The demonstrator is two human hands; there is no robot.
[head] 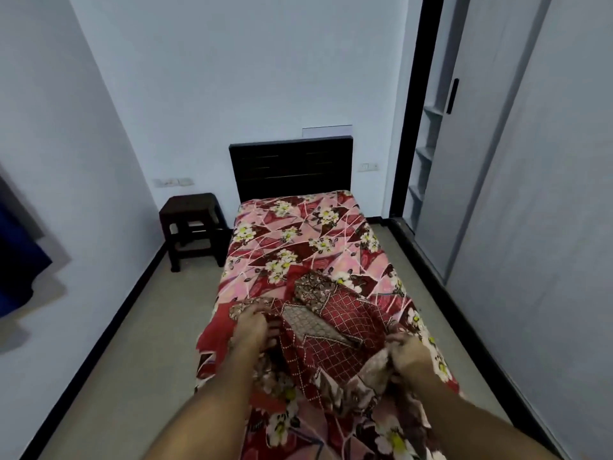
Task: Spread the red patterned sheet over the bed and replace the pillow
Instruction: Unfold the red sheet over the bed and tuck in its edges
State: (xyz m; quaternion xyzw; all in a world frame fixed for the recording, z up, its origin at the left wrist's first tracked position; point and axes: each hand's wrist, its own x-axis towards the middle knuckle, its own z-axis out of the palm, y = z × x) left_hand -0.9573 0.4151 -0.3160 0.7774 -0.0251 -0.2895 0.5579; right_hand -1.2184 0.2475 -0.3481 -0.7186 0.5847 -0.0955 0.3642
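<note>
1. Left hand: we see the fingers curled over a bunched border of the red patterned sheet, gripping it close to the left edge of the bed.
2. Right hand: the fingers are closed round a gathered fold of the same sheet near the bed's right edge. The fingertips are buried in cloth, so we cannot tell how they lie.
3. Red patterned sheet: dark red with a pale lattice print and a brown figured border. It is partly folded and heaped across the foot half of the bed between the two hands. Its far folded end reaches toward the middle of the bed.
4. Floral cover: pink and red with white flowers. It lies flat over the bed from head to foot, beneath the heaped sheet, and hangs over both long edges.
5. Headboard: dark, upright against the far wall.
6. Stool: dark, on the floor just beside the bed's left head corner.
7. Wardrobe: pale sliding doors along the right, well apart from the bed, with open shelves at the far end.
8. Blue cloth: we note it hanging at the left wall.
</note>
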